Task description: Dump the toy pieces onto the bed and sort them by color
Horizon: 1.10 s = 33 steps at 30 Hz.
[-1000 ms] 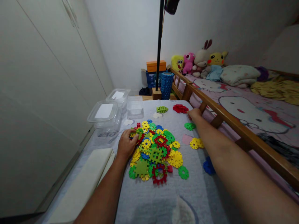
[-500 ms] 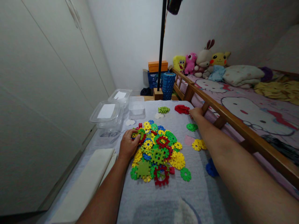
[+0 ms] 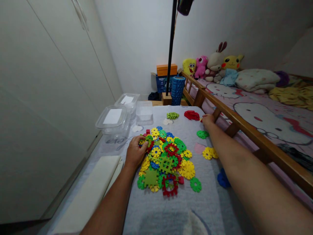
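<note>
A heap of coloured plastic snowflake pieces (image 3: 166, 160) lies on a grey quilted mat (image 3: 171, 209). My left hand (image 3: 135, 151) rests at the heap's left edge, its fingers curled on a green and red piece (image 3: 148, 141). My right hand (image 3: 208, 119) reaches far forward, just right of a small pile of red pieces (image 3: 192, 115); its fingers look closed, and I cannot make out anything in them. Sorted groups lie around: light green pieces (image 3: 172, 115), dark green pieces (image 3: 202, 134), yellow pieces (image 3: 209, 153), blue pieces (image 3: 223, 178) and white pieces (image 3: 167, 121).
Three clear plastic containers (image 3: 114, 122) stand at the mat's far left. A wooden bed rail (image 3: 246, 130) runs along the right, with plush toys (image 3: 210, 63) at the bed's head. A black pole (image 3: 170, 49) on a wooden block, a blue roller (image 3: 177, 89) and boxes stand beyond. White wardrobe doors (image 3: 49, 81) fill the left.
My right hand has drawn slightly back and to the right from the red pile. My left hand stays on the heap's edge. The view has shifted a little.
</note>
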Tool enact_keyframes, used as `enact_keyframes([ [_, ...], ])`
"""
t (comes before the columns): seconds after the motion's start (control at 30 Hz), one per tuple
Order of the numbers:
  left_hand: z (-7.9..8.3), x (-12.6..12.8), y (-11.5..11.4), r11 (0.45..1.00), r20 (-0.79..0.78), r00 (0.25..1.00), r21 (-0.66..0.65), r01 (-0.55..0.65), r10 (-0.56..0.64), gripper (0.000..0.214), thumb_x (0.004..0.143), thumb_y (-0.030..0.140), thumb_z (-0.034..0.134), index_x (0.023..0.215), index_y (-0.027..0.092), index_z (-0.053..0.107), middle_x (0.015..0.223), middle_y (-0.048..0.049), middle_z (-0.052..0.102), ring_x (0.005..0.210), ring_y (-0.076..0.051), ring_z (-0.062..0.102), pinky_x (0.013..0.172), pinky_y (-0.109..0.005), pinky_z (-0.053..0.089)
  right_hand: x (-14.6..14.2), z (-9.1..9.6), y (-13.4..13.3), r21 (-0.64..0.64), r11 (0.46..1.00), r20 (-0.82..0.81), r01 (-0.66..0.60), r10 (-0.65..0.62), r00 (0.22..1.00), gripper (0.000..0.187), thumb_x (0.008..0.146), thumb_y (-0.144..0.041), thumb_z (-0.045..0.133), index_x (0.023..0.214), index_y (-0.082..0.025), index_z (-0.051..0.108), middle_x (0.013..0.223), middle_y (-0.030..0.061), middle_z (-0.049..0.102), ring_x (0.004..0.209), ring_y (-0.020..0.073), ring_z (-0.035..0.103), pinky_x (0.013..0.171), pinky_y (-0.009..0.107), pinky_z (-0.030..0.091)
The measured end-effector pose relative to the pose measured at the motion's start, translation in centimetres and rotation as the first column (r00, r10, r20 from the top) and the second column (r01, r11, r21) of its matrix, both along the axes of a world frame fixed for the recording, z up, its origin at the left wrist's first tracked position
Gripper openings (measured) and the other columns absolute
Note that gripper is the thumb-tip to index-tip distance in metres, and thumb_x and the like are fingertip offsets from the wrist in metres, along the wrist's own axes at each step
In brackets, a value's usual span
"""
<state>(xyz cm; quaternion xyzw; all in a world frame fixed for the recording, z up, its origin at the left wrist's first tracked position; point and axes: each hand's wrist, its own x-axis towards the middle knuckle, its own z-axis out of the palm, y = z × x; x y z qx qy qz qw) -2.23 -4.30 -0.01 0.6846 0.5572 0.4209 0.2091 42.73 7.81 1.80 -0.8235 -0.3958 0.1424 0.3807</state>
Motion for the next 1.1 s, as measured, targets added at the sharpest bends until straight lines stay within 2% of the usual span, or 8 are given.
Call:
enact_keyframes([
  [0.17, 0.0, 0.0, 0.0, 1.0, -0.011, 1.0, -0.005, -0.007, 0.007, 0.021, 0.083, 0.038, 0.056, 0.094, 0.022, 0.065, 0.105, -0.0079, 0.069, 0.106, -0.027, 0.063, 0.1, -0.043, 0.048, 0.7, -1.0, 0.0, -0.043, 0.996, 0.007, 0.078, -0.078, 0.997, 0.013, 0.084, -0.01, 0.066, 0.095, -0.011, 0.072, 0.097, 0.0084, 0.072, 0.094, 0.0217, 0.068, 0.083, 0.031, 0.054],
  [0.27, 0.2, 0.1, -0.1, 1.0, -0.005, 1.0, -0.011, -0.004, 0.004, 0.02, 0.083, 0.038, 0.056, 0.094, 0.023, 0.065, 0.105, -0.0075, 0.07, 0.106, -0.027, 0.063, 0.1, -0.042, 0.048, 0.5, -0.9, 0.2, 0.001, 0.998, 0.004, 0.056, -0.056, 0.998, 0.023, 0.073, -0.002, 0.06, 0.09, -0.013, 0.072, 0.084, 0.0047, 0.071, 0.084, 0.018, 0.067, 0.074, 0.024, 0.051],
  [0.4, 0.3, 0.1, -0.2, 1.0, -0.004, 1.0, -0.005, -0.002, 0.002, 0.02, 0.083, 0.038, 0.056, 0.094, 0.022, 0.065, 0.104, -0.0075, 0.07, 0.106, -0.026, 0.064, 0.101, -0.042, 0.048, -0.1, -0.8, -0.1, 0.05, 0.999, 0.004, 0.02, -0.021, 1.0, 0.037, 0.069, -0.005, 0.058, 0.103, -0.014, 0.07, 0.089, 0.0038, 0.072, 0.081, 0.0165, 0.066, 0.072, 0.023, 0.051],
  [0.6, 0.1, 0.1, -0.1, 1.0, -0.006, 1.0, -0.003, -0.013, 0.012, 0.021, 0.084, 0.038, 0.057, 0.094, 0.023, 0.065, 0.105, -0.0073, 0.069, 0.106, -0.026, 0.064, 0.1, -0.041, 0.049, -0.7, -1.1, -1.4, 0.034, 0.999, 0.044, 0.021, -0.023, 0.999, 0.021, 0.067, -0.003, 0.058, 0.08, -0.014, 0.069, 0.083, 0.0062, 0.071, 0.081, 0.0183, 0.064, 0.075, 0.025, 0.049],
  [0.7, 0.0, 0.1, 0.0, 1.0, -0.002, 1.0, 0.0, -0.012, 0.012, 0.021, 0.083, 0.038, 0.057, 0.094, 0.022, 0.065, 0.105, -0.0078, 0.069, 0.106, -0.026, 0.064, 0.1, -0.042, 0.048, -1.0, -1.1, -1.9, 0.021, 1.0, 0.041, -0.006, 0.005, 0.999, 0.018, 0.067, -0.005, 0.06, 0.078, -0.015, 0.069, 0.08, 0.0047, 0.071, 0.077, 0.0178, 0.063, 0.072, 0.025, 0.048],
  [0.93, -0.1, 0.1, 0.0, 1.0, -0.006, 1.0, 0.006, -0.016, 0.016, 0.021, 0.083, 0.037, 0.057, 0.095, 0.022, 0.065, 0.105, -0.0081, 0.069, 0.106, -0.026, 0.064, 0.1, -0.042, 0.049, -3.5, 1.0, -3.6, 0.041, 0.998, 0.034, -0.053, 0.051, 0.998, 0.027, 0.07, -0.004, 0.057, 0.091, -0.012, 0.071, 0.094, 0.0085, 0.073, 0.084, 0.0169, 0.064, 0.075, 0.024, 0.047],
  [1.03, -0.1, 0.1, 0.0, 1.0, -0.007, 1.0, 0.009, -0.015, 0.015, 0.02, 0.084, 0.037, 0.057, 0.094, 0.022, 0.065, 0.105, -0.0075, 0.069, 0.106, -0.025, 0.064, 0.1, -0.041, 0.049, -6.5, 2.3, -5.4, 0.065, 0.986, 0.0, -0.151, 0.151, 0.988, 0.03, 0.071, -0.006, 0.055, 0.094, -0.015, 0.071, 0.094, 0.0051, 0.074, 0.08, 0.0144, 0.063, 0.069, 0.022, 0.046],
  [1.1, -0.1, 0.1, -0.1, 1.0, -0.007, 1.0, 0.013, -0.017, 0.017, 0.019, 0.084, 0.037, 0.057, 0.093, 0.022, 0.065, 0.105, -0.0075, 0.069, 0.106, -0.025, 0.063, 0.1, -0.041, 0.049, -9.2, 3.2, -7.3, 0.07, 0.917, -0.118, -0.392, 0.397, 0.91, 0.024, 0.07, -0.011, 0.059, 0.09, -0.016, 0.071, 0.087, 0.0036, 0.073, 0.073, 0.0142, 0.062, 0.063, 0.022, 0.045],
])
